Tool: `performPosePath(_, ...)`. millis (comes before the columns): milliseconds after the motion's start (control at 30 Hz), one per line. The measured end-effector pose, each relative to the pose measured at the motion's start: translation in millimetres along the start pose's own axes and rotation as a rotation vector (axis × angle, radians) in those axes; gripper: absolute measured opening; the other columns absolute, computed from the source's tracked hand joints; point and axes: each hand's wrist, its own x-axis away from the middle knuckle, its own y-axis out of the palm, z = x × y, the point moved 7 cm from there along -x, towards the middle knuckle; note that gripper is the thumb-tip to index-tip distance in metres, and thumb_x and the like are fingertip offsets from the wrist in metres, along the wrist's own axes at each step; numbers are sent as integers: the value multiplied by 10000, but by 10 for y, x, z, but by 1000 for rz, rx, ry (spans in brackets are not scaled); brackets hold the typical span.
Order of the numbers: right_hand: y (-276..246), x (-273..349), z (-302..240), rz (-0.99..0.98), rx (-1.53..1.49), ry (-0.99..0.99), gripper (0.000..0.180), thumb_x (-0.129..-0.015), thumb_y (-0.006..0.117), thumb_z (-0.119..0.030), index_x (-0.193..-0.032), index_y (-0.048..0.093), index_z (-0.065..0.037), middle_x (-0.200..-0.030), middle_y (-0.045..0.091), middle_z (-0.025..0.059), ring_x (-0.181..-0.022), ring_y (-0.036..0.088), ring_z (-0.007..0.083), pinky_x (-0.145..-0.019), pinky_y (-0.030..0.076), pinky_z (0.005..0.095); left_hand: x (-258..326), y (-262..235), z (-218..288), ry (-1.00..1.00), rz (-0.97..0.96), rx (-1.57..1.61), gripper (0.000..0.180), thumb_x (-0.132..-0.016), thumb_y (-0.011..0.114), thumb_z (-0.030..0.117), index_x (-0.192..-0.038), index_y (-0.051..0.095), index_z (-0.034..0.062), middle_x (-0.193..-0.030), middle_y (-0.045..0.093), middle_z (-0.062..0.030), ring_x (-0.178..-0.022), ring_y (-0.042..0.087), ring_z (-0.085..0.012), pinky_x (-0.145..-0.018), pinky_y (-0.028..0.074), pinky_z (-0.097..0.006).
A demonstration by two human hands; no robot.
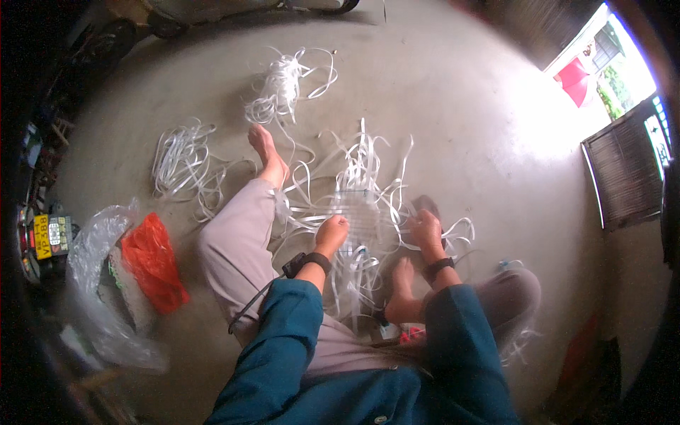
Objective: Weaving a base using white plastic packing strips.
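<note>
A woven panel of flat white plastic straps (367, 218) lies on the floor between my legs, with loose strap ends fanning out on all sides. My left hand (331, 234) is closed at the panel's left part, the fingers pinching a white strap. Off the panel's right side, my right hand (426, 231) is closed round a strap that runs toward the weave; its fingertips are partly hidden. Dark bands circle both wrists. Thin dark lines cross the weave near its far and near edges.
Beyond my left foot lies a heaped bundle of white strap (282, 85), with a looser coil (185, 159) to its left. A clear plastic bag (95, 283) and a red bag (154, 262) rest at left. Far right is a bright doorway (623, 64); a vehicle (212, 10) stands at the back.
</note>
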Motion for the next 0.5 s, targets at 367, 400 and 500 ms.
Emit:
performPosePath(367,-189,40,-257,21,43,80,264,-723,577,-234,-805,591,16,-803,608,247,-809,584,407,-720,442,461,241,-97,452,106,-8,18,232,-774,532,259,-886,658,99,-879,663,-133,-852,623,-313,-756,481,-389)
performPosePath(400,-195,46,-321,33,61,60,259,-728,569,-231,-801,588,17,-802,607,249,-809,585,407,-720,439,463,251,-114,447,105,-7,15,241,-781,544,264,-894,660,85,-880,663,-138,-848,626,-308,-751,483,-375)
performPosePath(500,-183,9,-317,0,-4,122,255,-736,567,-230,-784,579,20,-799,606,249,-810,586,406,-722,437,461,280,-86,464,131,11,11,215,-767,524,250,-865,654,111,-868,659,-146,-849,620,-332,-753,480,-419)
